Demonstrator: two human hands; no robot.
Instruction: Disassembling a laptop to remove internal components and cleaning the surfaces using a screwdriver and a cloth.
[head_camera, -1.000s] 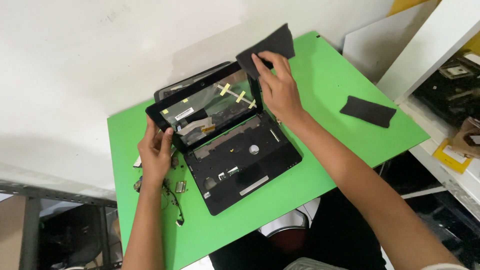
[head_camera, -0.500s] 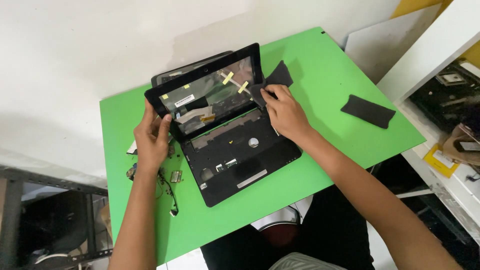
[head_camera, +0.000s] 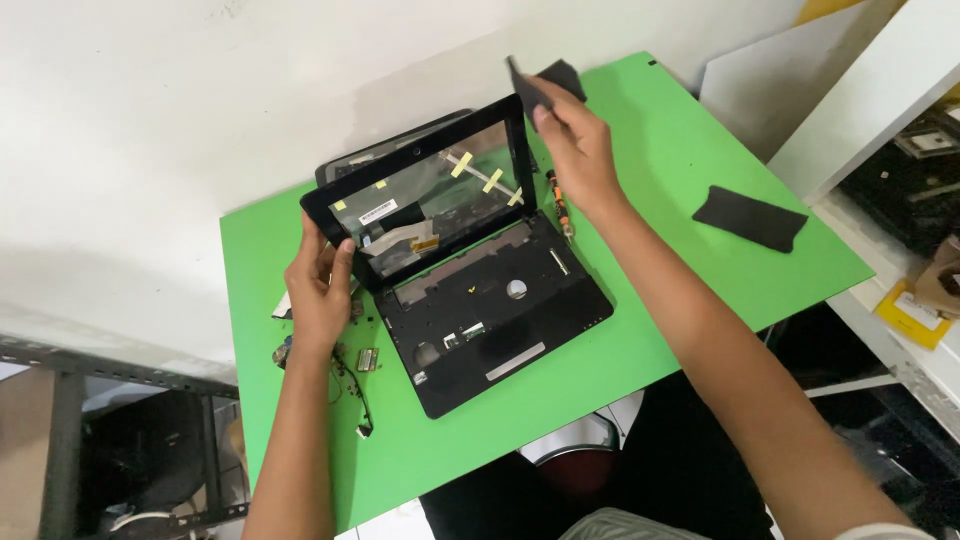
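The right hand (head_camera: 578, 150) pinches a thin dark strip (head_camera: 527, 88) between thumb and fingertips, its long axis running up and away from the fingers. Just below them stands the black screen frame (head_camera: 425, 195), tilted open. The left hand (head_camera: 320, 290) grips the frame's left corner, fingers curled. Beneath lies the laptop base (head_camera: 495, 320), on the green table (head_camera: 650, 330).

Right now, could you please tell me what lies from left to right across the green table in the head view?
Small loose parts and cable → left hand → dismantled laptop → right hand → flat black piece.
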